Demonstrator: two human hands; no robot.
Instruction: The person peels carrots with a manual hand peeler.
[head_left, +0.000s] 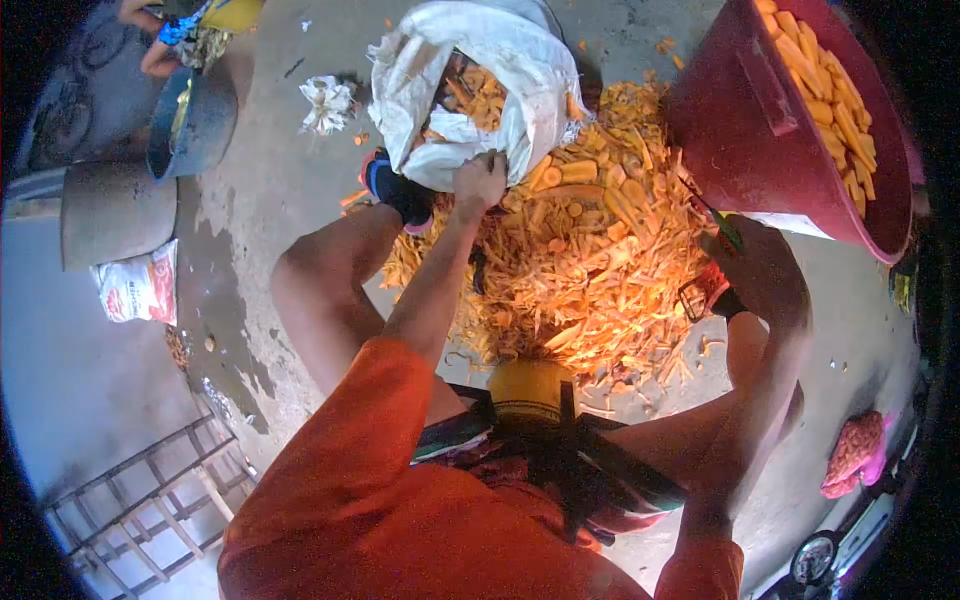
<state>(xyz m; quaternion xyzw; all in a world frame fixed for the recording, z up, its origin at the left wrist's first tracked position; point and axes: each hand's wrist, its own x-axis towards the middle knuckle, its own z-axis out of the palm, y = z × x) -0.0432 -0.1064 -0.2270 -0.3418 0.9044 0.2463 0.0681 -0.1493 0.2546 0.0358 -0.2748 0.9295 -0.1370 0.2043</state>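
Observation:
My left hand reaches forward and its fingers curl on the lower edge of a white sack's open mouth. Orange carrot pieces show inside the sack. My right hand is closed beside the dark red tub, and a small green-tipped tool pokes out of it. Between my legs lies a large heap of carrot peelings and cut carrots. The red tub holds peeled carrot sticks.
My feet in sandals rest at the heap's edges. Another person's hands work over a blue bucket at the top left. A printed bag, a metal grate and a pink mesh bag lie around on the concrete floor.

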